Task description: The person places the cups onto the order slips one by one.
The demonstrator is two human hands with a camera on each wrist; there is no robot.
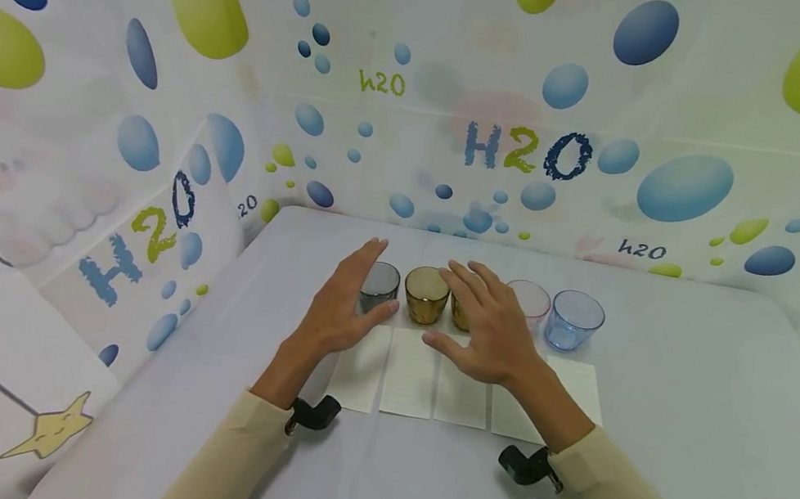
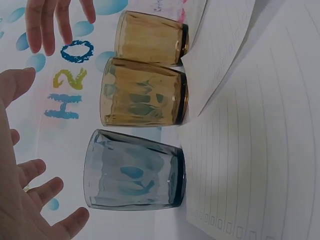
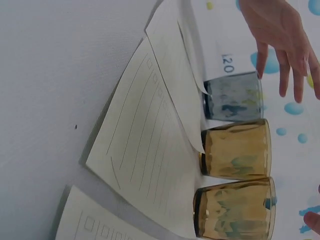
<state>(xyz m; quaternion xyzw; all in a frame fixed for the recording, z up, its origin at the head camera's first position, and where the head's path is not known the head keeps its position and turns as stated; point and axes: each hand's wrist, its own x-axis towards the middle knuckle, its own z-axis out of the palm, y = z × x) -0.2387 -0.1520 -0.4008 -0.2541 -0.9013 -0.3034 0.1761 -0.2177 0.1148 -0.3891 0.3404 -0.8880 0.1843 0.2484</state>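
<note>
A row of glass tumblers stands upright on the white table. My left hand [image 1: 342,301], fingers straight and spread, hovers by the grey glass [image 1: 383,282] at the row's left end. Next to it stands an amber glass [image 1: 427,298]. My right hand [image 1: 497,335] is held in the air, fingers extended, partly hiding a second amber glass [image 2: 152,39] and a clear pink-rimmed glass [image 1: 533,302]. At the right end is a blue glass [image 1: 573,323]. Neither hand holds anything. In the left wrist view, the grey glass and both amber ones stand apart from the fingers.
Several lined paper sheets [image 1: 410,374] lie side by side in front of the glasses, some edges curling up in the right wrist view. A white cloth backdrop [image 1: 413,136] with blue and green dots rises behind the table [image 1: 687,397] and along its left.
</note>
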